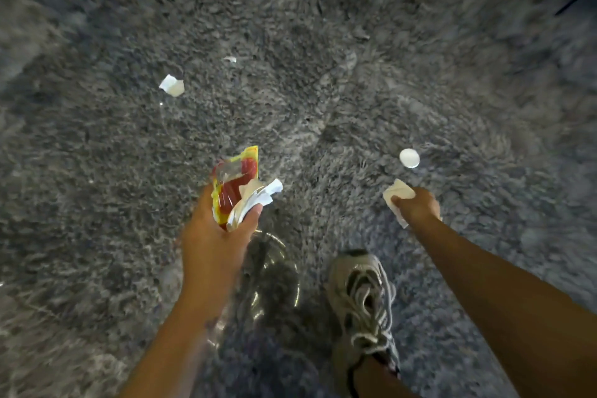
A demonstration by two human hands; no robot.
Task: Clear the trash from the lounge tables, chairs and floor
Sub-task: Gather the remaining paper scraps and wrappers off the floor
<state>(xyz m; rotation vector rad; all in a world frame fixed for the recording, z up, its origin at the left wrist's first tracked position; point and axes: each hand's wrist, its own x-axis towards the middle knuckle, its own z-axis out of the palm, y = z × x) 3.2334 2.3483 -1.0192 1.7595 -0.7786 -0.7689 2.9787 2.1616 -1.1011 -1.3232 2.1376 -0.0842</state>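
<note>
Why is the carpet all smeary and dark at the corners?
Head view: the carpet smears like motion blur, worst near the edges; the wide lens darkens the corners; the wrapper in the left hand and napkin in the right hand look sharper.

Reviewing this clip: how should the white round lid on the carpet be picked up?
Pinch opposite edges of the lid from straight above: it looks flat and round on the carpet, with no handle. The right hand is nearest, though it holds a napkin.

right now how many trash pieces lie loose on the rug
3: crumpled paper upper left, tiny scrap beyond it, round white disc near the right hand. Others may be hidden.
</note>
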